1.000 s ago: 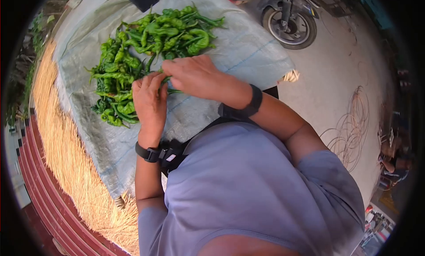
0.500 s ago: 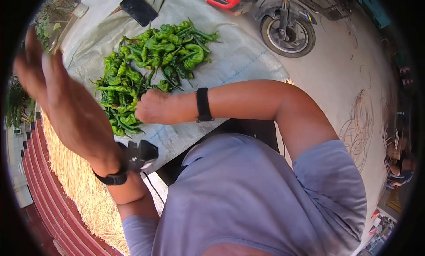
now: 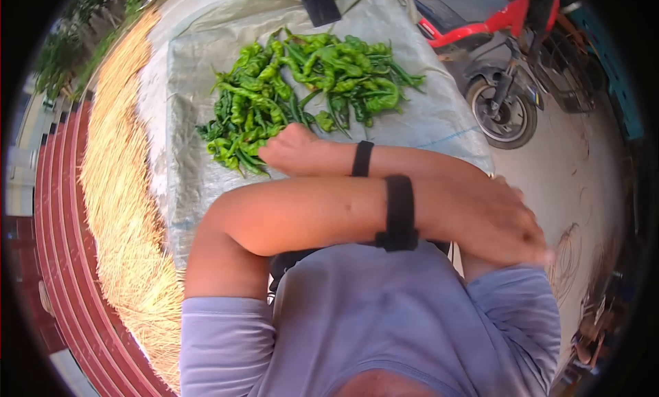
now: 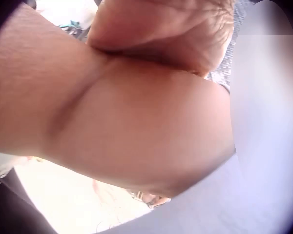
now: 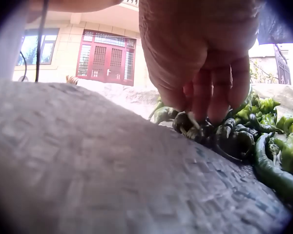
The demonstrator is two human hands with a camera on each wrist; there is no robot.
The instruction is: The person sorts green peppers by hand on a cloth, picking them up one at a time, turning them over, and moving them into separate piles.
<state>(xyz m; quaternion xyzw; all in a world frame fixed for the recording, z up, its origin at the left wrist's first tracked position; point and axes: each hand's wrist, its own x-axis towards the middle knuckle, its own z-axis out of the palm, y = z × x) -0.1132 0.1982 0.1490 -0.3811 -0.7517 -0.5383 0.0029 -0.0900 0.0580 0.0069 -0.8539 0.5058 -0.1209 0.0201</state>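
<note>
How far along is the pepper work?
The peppers lie spread on the sheet in one bent heap, so laying them out looks done. The right hand is at their near edge; whether it grips one is hidden. The left hand is away from them, at the right arm. No separate pile shows, so any sorting is probably left; how much, I can't tell.

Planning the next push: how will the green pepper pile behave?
The green peppers probably won't slide as one block: they lie loose and overlapping. Their curved, crinkled shapes suggest little rolling. Glossy skins in the right wrist view may feel slippery.
</note>
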